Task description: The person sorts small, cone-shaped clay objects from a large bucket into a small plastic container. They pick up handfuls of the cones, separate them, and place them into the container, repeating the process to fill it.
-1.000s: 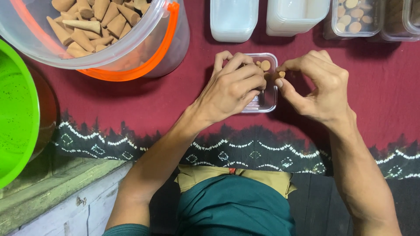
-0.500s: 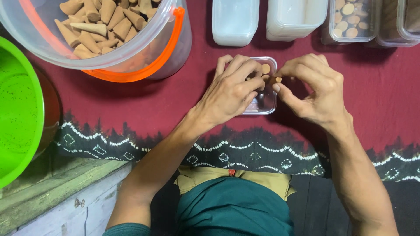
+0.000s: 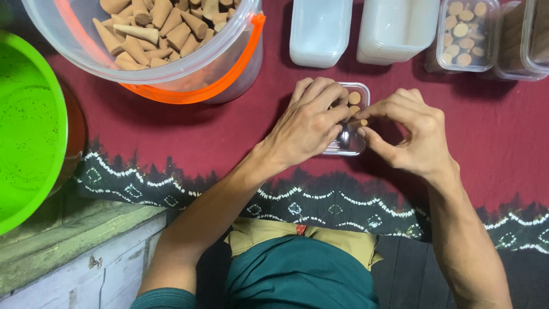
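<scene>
Nearest the person, at the patterned front edge of the red cloth (image 3: 171,131), the left hand (image 3: 306,123) lies over a small clear box (image 3: 350,117), fingers curled narrow to steady it. The right hand (image 3: 409,134) meets it at the box's right side, thumb and forefinger pinched on one tan cone (image 3: 360,122), held upright to fit beside those already standing inside. Farther back, a clear bucket (image 3: 171,74) of loose cones sits within reach; filled boxes (image 3: 466,34) line the far edge.

Maroon cloth (image 3: 171,137), tan cones (image 3: 154,28), green bowl (image 3: 28,131).
</scene>
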